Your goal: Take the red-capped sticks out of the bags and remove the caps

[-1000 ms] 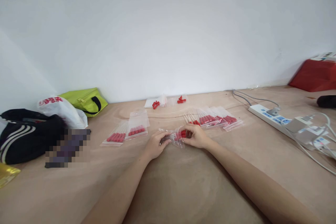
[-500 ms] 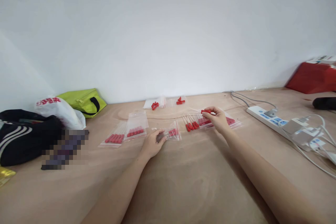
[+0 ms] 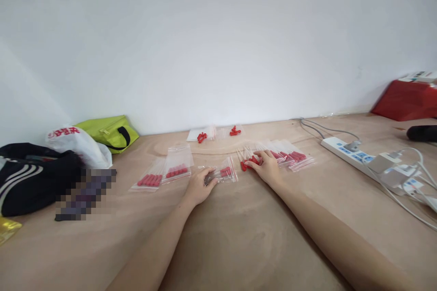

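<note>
One hand, the left, pinches a bag. Nearer the tabletop's right edge, the right touches red-tipped sticks, grip unclear.

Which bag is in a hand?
The central bag, gripped at one end by the left hand, red ends toward the right hand; the other bags lie ungripped on the table.

Clear bag lying sideways, red-ended rods inside, loose red-ended sticks fanned alongside
</note>
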A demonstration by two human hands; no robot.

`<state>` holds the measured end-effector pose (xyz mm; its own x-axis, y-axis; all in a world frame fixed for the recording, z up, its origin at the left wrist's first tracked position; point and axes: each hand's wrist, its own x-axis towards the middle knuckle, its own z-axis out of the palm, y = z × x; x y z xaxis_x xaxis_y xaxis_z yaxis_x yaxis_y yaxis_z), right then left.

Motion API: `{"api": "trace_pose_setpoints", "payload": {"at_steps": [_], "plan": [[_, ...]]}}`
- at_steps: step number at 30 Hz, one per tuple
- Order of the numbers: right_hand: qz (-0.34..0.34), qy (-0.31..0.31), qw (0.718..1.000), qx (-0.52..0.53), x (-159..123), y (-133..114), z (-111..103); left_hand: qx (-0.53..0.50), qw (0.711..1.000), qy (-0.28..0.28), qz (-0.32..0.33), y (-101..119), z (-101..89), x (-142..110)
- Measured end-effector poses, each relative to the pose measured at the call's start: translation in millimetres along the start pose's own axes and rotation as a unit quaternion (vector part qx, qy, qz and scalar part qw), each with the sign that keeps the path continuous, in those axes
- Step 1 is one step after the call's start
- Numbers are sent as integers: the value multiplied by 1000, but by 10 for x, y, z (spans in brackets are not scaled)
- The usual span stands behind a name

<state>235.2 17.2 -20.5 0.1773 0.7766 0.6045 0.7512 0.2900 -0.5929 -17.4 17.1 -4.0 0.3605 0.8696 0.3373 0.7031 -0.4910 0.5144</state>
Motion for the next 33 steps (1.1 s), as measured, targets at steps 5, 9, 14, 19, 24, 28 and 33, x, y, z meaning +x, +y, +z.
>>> {"api": "trace_pose_setpoints", "payload": {"at_steps": [5, 9, 14, 19, 24, 28, 33], "plan": [[25, 22, 998, -61, -12, -42, -41, -3, 1000, -9, -1, 18, -11, -1], [-46, -22, 998, -35, -55, -169, -69, -20, 1000, -23, 8, 37, -23, -5], [-144, -172, 974, -22, -134, -396, -12, -76, 996, -52, 10, 49, -21, -7], [-116, -230, 964, -63, -172, -508, 56, -108, 991, -72, 19, 70, -20, -2], [-33, -246, 968, -45, -156, -507, 67, -107, 991, -77, 12, 78, -27, 2], [-30, -302, 952, -23, -127, -509, 51, -95, 990, -99, 22, 74, -45, -5], [-73, -298, 951, -41, -126, -538, 47, -54, 990, -117, 51, 93, -63, -11]]}}
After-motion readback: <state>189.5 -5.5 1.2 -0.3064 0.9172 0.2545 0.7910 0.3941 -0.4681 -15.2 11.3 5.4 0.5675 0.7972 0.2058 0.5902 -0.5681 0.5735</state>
